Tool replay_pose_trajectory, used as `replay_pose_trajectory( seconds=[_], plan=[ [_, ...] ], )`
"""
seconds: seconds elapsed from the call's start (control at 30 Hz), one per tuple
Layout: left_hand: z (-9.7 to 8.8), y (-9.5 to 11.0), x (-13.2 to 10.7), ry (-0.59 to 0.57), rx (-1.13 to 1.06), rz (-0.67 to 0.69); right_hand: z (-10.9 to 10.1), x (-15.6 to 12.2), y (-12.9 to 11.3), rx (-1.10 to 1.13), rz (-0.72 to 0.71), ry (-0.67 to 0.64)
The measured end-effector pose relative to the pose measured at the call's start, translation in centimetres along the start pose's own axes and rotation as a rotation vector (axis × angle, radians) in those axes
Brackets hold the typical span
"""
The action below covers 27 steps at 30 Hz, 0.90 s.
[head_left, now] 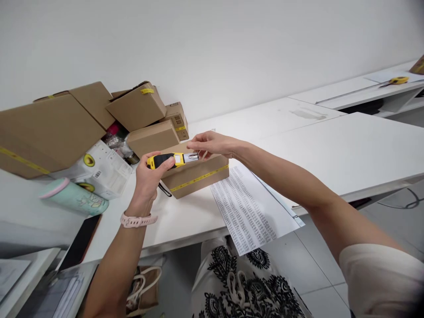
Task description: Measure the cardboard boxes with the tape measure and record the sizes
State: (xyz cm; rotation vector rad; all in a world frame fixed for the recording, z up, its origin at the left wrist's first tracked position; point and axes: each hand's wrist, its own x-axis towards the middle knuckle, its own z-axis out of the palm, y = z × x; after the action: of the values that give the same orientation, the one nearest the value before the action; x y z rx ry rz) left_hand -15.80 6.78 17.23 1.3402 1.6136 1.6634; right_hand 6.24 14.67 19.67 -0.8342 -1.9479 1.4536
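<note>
A yellow and black tape measure (pixel 165 160) lies sideways in my left hand (pixel 148 173), the thumb pressed along its body. A short silvery end (pixel 191 157) sticks out of it to the right. My right hand (pixel 210 144) is at that end, fingers curled in around the tip; the exact contact is partly hidden. Behind and below both hands is a closed cardboard box (pixel 198 179) with a yellow tape strip (pixel 198 177). A black strap loop (pixel 164 190) hangs by the box's left corner.
Several cardboard boxes (pixel 135 108) are stacked at the left against the wall. A mint tumbler (pixel 74 196) lies near a white avocado-print box (pixel 102 170). Printed sheets (pixel 245 207) overhang the desk's front edge. Another yellow tape measure (pixel 398 80) sits far right.
</note>
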Motion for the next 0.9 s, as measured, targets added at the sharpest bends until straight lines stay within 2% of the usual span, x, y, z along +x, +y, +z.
replay_pose_trajectory(
  seconds=[0.13, 0.3, 0.47, 0.6, 0.7, 0.8, 0.9],
  plan=[
    [0.1, -0.5, 0.1, 0.053, -0.029, 0.034, 0.8, -0.3, 0.1, -0.038, 0.075, -0.03],
    [0.2, -0.5, -0.2, 0.064, 0.002, 0.052, 1.9, -0.2, 0.8, 0.023, 0.006, -0.07],
    [0.0, -1.0, -0.4, 0.062, 0.055, 0.061, 2.2, 0.1, 1.6, 0.056, -0.018, -0.074],
    [-0.2, -2.2, -0.5, 0.061, -0.049, -0.012, 2.6, 0.7, 1.5, 0.023, -0.047, -0.039],
    [-0.4, -2.3, -1.2, 0.01, -0.241, -0.091, 3.1, 0.6, -0.8, -0.134, -0.219, -0.021],
    [-1.1, -1.1, -3.3, -0.018, -0.358, -0.042, 3.9, -0.7, -5.3, -0.387, -0.421, -0.026],
    [-2.5, 0.6, -6.6, -0.043, -0.406, -0.017, 4.9, -2.5, -9.9, -0.565, -0.57, -0.102]
  ],
)
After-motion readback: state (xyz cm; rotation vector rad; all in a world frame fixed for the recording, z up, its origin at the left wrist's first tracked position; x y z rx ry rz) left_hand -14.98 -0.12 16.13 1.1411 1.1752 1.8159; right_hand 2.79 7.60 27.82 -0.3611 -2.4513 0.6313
